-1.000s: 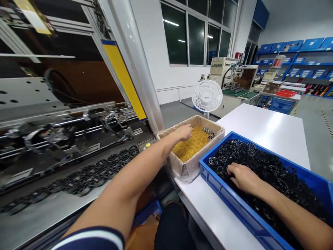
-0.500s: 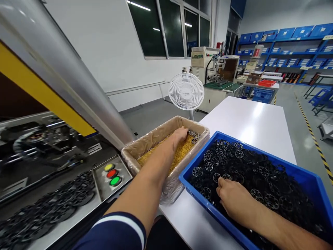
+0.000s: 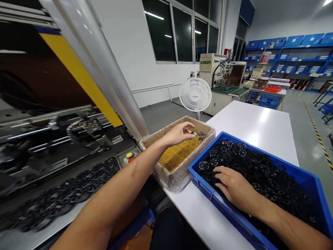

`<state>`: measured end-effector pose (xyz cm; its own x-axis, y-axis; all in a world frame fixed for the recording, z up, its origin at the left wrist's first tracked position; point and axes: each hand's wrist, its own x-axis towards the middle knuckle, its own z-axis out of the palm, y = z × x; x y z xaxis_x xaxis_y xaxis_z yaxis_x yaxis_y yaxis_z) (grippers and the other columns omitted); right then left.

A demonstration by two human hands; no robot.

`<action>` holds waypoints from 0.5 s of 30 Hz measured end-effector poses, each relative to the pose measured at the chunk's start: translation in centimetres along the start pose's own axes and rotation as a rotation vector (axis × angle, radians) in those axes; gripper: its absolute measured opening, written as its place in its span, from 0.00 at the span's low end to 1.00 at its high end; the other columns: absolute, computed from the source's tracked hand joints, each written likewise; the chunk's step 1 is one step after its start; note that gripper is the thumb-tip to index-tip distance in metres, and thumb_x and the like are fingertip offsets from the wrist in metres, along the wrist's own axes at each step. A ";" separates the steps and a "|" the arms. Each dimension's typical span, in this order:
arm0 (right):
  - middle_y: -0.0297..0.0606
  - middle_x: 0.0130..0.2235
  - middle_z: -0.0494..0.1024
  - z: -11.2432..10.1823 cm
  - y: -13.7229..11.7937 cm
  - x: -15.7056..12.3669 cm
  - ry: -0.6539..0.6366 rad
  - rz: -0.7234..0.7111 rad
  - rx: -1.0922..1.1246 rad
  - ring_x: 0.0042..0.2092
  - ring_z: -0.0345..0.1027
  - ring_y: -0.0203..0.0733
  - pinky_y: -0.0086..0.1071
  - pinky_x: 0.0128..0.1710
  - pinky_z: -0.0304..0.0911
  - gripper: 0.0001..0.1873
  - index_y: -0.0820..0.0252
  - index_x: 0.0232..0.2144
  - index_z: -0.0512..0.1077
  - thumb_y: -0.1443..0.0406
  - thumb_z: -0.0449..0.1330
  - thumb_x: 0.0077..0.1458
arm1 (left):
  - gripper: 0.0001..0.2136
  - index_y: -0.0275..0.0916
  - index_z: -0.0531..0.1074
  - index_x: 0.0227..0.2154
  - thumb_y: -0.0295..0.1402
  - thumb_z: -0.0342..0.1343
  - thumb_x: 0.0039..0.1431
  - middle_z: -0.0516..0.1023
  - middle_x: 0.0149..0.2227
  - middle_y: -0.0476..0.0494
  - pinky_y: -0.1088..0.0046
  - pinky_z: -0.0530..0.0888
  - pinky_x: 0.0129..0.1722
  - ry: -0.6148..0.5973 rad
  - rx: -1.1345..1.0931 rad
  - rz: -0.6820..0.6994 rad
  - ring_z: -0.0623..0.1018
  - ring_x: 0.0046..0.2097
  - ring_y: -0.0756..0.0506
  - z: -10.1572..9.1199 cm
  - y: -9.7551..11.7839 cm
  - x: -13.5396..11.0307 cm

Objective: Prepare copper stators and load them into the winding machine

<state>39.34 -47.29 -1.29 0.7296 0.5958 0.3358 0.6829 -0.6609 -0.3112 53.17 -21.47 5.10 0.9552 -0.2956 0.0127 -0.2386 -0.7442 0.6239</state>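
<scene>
My left hand (image 3: 180,133) is over the plastic-lined cardboard box (image 3: 177,178). Its thumb and fingers pinch a small black part (image 3: 194,133), seen nearly edge-on. Yellow ring-like pieces (image 3: 177,154) fill much of the box, and a few black spoked wheels (image 3: 201,135) lie at its far right corner. My right hand (image 3: 232,185) is low over the blue bin (image 3: 208,198), fingers apart and palm down, close to the many black spoked wheels (image 3: 241,152) heaped there. No part shows in its grip, though the underside of the hand is hidden.
Box and bin stand on a white table (image 3: 262,125). At left is a machine with a silver post (image 3: 114,66), a yellow strip (image 3: 80,76) and a row of black parts (image 3: 65,191). A white fan (image 3: 195,94) stands behind the box.
My left hand has lifted up from the box's contents, with a small black part now at its fingertips. My right hand's fingers have spread from a closed pinch. The view has shifted left.
</scene>
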 end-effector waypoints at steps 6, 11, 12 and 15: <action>0.48 0.47 0.80 -1.1 -5.4 -1.2 0.451 -0.336 0.286 0.50 0.75 0.43 0.38 0.51 0.74 0.18 0.64 0.52 0.69 0.73 0.62 0.59 | 0.25 0.35 0.74 0.54 0.38 0.66 0.54 0.83 0.33 0.42 0.74 0.77 0.37 0.003 -0.922 0.048 0.81 0.34 0.49 4.5 2.5 -15.9; 0.50 0.47 0.78 -1.7 -8.0 -2.3 0.487 -0.463 0.309 0.50 0.74 0.46 0.41 0.48 0.74 0.22 0.63 0.55 0.68 0.73 0.63 0.59 | 0.27 0.37 0.80 0.46 0.26 0.76 0.38 0.84 0.31 0.47 0.79 0.78 0.35 -0.006 -1.297 -0.027 0.81 0.31 0.52 8.7 4.6 -21.6; 0.49 0.46 0.78 -1.7 -8.2 -2.5 0.500 -0.468 0.299 0.48 0.74 0.46 0.42 0.46 0.74 0.21 0.62 0.54 0.68 0.72 0.63 0.59 | 0.27 0.38 0.81 0.45 0.25 0.76 0.37 0.84 0.31 0.47 0.80 0.78 0.34 0.005 -1.329 -0.028 0.81 0.30 0.52 9.2 5.0 -22.1; 0.46 0.42 0.77 -1.8 -8.6 -2.8 0.521 -0.492 0.266 0.43 0.73 0.46 0.42 0.40 0.74 0.18 0.59 0.53 0.70 0.68 0.63 0.60 | 0.25 0.38 0.82 0.42 0.22 0.76 0.35 0.85 0.32 0.47 0.82 0.78 0.35 0.034 -1.361 -0.016 0.82 0.32 0.52 9.7 6.0 -23.0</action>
<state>31.31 -44.09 2.04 0.2727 0.4575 0.8463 0.9587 -0.2033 -0.1991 28.11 -24.93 0.95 0.9647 -0.2634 0.0053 0.1134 0.4332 0.8942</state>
